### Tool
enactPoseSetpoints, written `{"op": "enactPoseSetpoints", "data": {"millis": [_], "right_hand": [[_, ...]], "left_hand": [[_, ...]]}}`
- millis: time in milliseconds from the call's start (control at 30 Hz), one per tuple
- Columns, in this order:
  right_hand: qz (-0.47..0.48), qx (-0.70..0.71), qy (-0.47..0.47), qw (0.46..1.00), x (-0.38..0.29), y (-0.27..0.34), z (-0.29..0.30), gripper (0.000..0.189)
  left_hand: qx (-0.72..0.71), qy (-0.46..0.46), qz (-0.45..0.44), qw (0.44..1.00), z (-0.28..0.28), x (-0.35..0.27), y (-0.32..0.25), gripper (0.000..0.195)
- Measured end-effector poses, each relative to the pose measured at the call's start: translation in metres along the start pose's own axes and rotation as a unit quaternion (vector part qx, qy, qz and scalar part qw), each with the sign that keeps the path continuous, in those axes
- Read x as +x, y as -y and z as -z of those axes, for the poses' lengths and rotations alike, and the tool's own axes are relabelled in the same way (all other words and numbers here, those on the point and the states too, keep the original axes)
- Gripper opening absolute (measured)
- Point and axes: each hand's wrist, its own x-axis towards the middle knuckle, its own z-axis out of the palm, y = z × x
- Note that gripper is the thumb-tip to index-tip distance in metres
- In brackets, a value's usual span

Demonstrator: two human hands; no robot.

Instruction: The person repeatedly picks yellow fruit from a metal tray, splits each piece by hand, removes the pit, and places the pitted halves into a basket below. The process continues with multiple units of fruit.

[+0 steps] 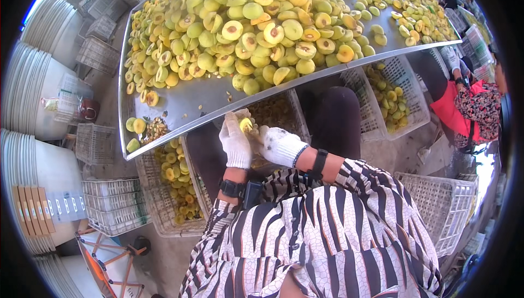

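My left hand (236, 140), in a white knit glove, holds a yellow-green fruit half (245, 125) just off the front edge of a metal-topped table (196, 97). Close against it is my right hand (280, 144), gloved too and smudged dark, its fingers curled in at the fruit. Whether a small tool sits in those fingers is hidden. On the table rises a large heap of halved, plum-like fruit (251, 11), many showing brown pits or hollows. A small pile of removed pits (155, 129) lies at the table's near left corner, beside a few loose halves (139, 125).
Below my hands, a crate (301, 111) holds brownish scraps. Plastic crates of fruit stand left (155, 199) and right (417, 113) of my legs. Stacked crates (116, 203) and a folding stool (110, 261) are at left. A co-worker (466, 113) sits at right.
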Motion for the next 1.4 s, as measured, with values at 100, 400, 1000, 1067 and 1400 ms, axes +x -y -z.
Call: {"op": "enactPoseSetpoints", "data": {"millis": [100,400,1000,1067,1400], "right_hand": [[-0.076,0.102,0.072,0.989,-0.004,0.004,0.008,0.034],[-0.142,0.279,0.2,0.928,-0.013,0.016,0.039,0.033],[-0.184,0.295,0.258,0.901,-0.016,0.038,0.038,0.031],[-0.18,0.387,0.254,0.868,-0.017,0.04,0.039,0.029],[-0.166,0.462,0.232,0.84,-0.015,0.031,0.03,0.025]], "left_hand": [[0.029,0.039,0.002,0.999,0.001,0.0,-0.003,0.049],[0.03,0.238,0.054,0.969,0.016,0.014,-0.024,0.052],[-0.157,0.349,0.03,0.924,0.041,0.024,0.004,0.045],[-0.207,0.333,0.033,0.919,0.038,0.021,0.004,0.046],[-0.354,0.189,0.098,0.911,0.02,0.012,0.004,0.045]]}}
